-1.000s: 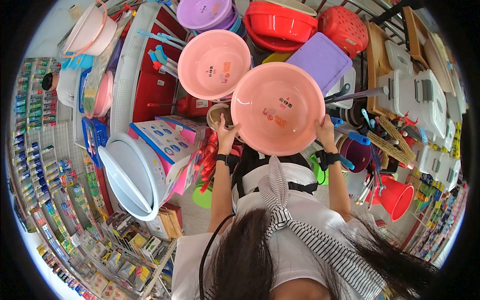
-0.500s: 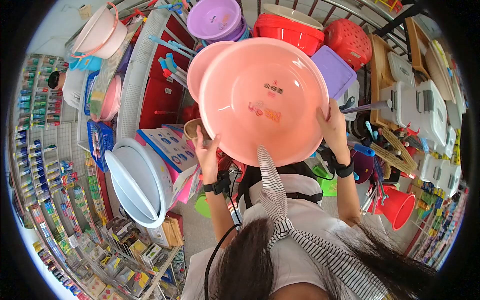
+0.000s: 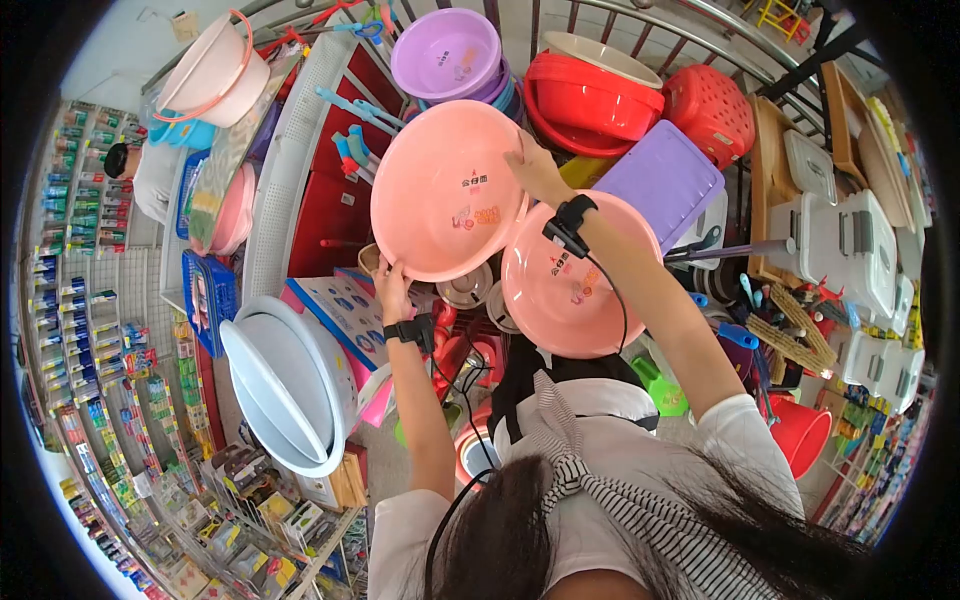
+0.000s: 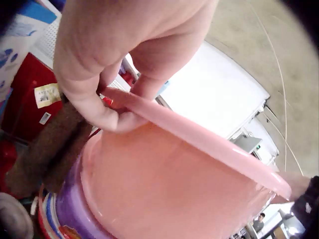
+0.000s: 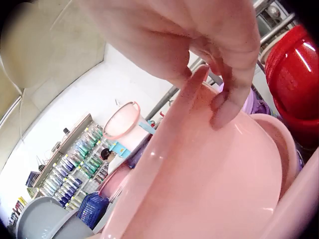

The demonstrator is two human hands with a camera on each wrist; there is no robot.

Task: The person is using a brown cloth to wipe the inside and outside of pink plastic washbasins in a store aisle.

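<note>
A round pink basin (image 3: 440, 205) with printed characters faces up in the head view, held between both hands. My left hand (image 3: 393, 290) pinches its near-left rim; in the left wrist view the fingers (image 4: 102, 112) curl over that rim. Across the basin, my right hand (image 3: 540, 172) grips the far-right rim, thumb and fingers on either side of it in the right wrist view. A second pink basin (image 3: 550, 320) sits close to my body, below the right forearm. Beneath the held basin, another pink rim (image 5: 286, 144) shows in the right wrist view.
Purple basins (image 3: 445, 55) and red basins (image 3: 600, 95) are stacked at the back, beside a purple lid (image 3: 650, 180). Pale blue tubs (image 3: 285, 400) stand at left. Lidded clear boxes (image 3: 850, 225) and a red bucket (image 3: 800, 435) are at right.
Both hands held a large pink basin near the body. Now they hold one farther forward and left, with another under the right forearm. The right hand moved forward and left.
</note>
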